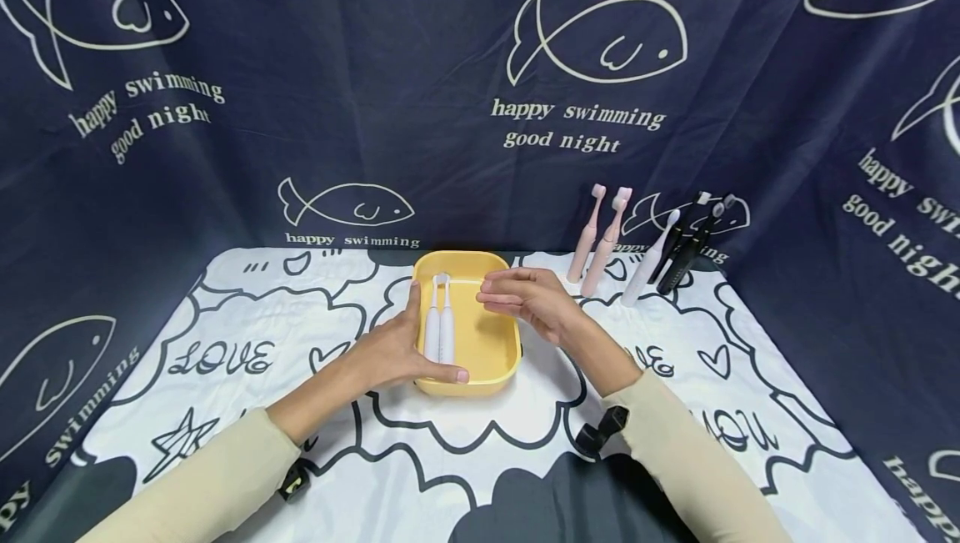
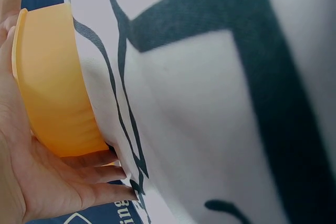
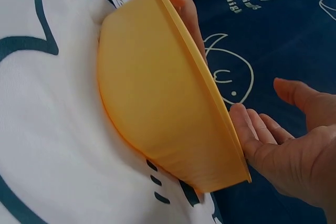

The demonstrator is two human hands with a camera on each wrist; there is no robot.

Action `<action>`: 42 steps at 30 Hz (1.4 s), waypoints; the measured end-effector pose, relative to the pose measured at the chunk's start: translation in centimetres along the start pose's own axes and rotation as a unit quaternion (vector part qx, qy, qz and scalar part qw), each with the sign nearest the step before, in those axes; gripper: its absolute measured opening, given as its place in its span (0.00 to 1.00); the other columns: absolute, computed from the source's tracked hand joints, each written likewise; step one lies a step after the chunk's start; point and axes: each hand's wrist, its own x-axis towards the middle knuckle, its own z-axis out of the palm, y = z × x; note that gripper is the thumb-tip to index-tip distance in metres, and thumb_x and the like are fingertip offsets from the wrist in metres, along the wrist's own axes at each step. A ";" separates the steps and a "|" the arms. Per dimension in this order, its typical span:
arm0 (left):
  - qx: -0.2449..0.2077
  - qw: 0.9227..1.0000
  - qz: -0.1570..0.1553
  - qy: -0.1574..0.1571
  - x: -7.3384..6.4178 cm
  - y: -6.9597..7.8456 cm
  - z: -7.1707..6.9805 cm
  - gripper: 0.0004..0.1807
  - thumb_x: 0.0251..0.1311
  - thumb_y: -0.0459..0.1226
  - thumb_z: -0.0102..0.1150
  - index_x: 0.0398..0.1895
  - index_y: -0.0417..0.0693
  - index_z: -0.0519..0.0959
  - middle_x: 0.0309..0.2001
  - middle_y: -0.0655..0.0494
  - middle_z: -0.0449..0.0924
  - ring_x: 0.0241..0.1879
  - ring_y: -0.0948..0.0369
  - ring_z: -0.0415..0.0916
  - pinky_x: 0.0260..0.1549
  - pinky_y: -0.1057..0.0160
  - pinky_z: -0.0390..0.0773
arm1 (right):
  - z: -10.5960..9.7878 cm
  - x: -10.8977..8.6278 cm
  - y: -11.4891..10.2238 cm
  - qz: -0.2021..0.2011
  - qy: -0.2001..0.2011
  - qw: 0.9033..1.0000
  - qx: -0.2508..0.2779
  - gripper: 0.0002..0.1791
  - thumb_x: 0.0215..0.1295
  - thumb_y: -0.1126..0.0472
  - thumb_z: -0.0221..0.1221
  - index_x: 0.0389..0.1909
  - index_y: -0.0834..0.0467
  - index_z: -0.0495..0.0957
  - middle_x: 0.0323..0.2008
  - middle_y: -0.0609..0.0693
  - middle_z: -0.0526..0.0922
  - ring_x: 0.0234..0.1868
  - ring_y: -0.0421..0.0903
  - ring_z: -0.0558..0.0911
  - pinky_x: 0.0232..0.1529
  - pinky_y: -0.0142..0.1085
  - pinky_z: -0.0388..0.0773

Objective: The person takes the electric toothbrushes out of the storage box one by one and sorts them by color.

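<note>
A yellow plastic container point(image 1: 487, 341) stands on the patterned cloth, its open top facing up. Two white electric toothbrushes point(image 1: 447, 330) lie side by side along its left inner side, heads away from me. My left hand point(image 1: 390, 349) grips the container's near left part, thumb over the front rim and fingers along the outer left wall. The left wrist view shows those fingers point(image 2: 86, 182) spread low by its wall. Over the right rim, my right hand point(image 1: 534, 299) holds nothing, its fingers extended and thumb apart in the right wrist view.
At the back right, pink electric toothbrushes point(image 1: 602, 259) stand upright beside a white one point(image 1: 649, 263) and black ones point(image 1: 684, 259). A dark fish-print curtain point(image 1: 450, 109) hangs behind and at both sides of the white cloth point(image 1: 285, 393).
</note>
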 end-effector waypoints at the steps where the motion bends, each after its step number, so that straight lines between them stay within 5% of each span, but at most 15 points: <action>1: 0.000 1.000 0.000 0.000 0.0 0.0 0.0 1.00 0.33 0.83 0.81 0.94 0.54 0.22 0.92 0.38 0.54 0.84 0.41 0.69 0.78 0.36 0.73 | 0.2 0.0 0.1 0.000 -0.002 1.000 -0.002 0.21 0.83 0.71 0.59 0.70 0.77 0.76 0.46 0.51 0.93 0.46 0.43 0.96 0.54 0.39 0.92; 5: -0.002 1.000 0.000 0.001 -0.1 0.0 0.1 0.98 0.35 0.81 0.82 0.94 0.54 0.22 0.92 0.38 0.54 0.84 0.41 0.68 0.78 0.37 0.73 | 0.9 0.3 0.4 0.001 -0.006 1.000 -0.012 0.15 0.83 0.70 0.59 0.63 0.74 0.81 0.45 0.53 0.94 0.46 0.44 0.96 0.54 0.40 0.92; 12: 0.001 1.000 0.010 0.005 -0.1 0.0 0.0 0.98 0.36 0.81 0.82 0.94 0.53 0.22 0.91 0.37 0.55 0.82 0.42 0.71 0.77 0.37 0.74 | 2.2 0.7 0.9 0.012 -0.002 0.999 -0.031 0.14 0.79 0.68 0.66 0.58 0.71 0.84 0.58 0.70 0.91 0.46 0.45 0.96 0.58 0.45 0.91; 21: 0.002 1.000 0.015 0.004 -0.1 0.0 0.0 0.97 0.38 0.81 0.82 0.93 0.54 0.21 0.92 0.37 0.53 0.83 0.42 0.70 0.78 0.37 0.74 | 3.6 1.3 1.3 0.021 -0.008 0.999 -0.048 0.13 0.78 0.68 0.67 0.56 0.71 0.85 0.42 0.52 0.95 0.46 0.46 0.96 0.59 0.44 0.91; 31: 0.001 1.000 0.017 0.006 -0.2 -0.2 0.0 0.97 0.39 0.81 0.81 0.93 0.52 0.22 0.90 0.35 0.56 0.83 0.40 0.69 0.77 0.36 0.73 | 5.0 2.2 2.2 0.062 -0.020 0.994 -0.086 0.12 0.76 0.68 0.66 0.53 0.72 0.87 0.48 0.67 0.95 0.45 0.50 0.96 0.61 0.50 0.90; 42: 0.004 1.000 0.012 0.006 -0.2 -0.2 0.0 0.97 0.37 0.83 0.80 0.94 0.55 0.22 0.90 0.34 0.58 0.80 0.40 0.73 0.75 0.36 0.76 | 6.0 2.5 3.2 0.077 0.030 0.983 -0.167 0.05 0.70 0.70 0.71 0.41 0.70 0.88 0.34 0.54 0.93 0.35 0.43 0.91 0.50 0.43 0.94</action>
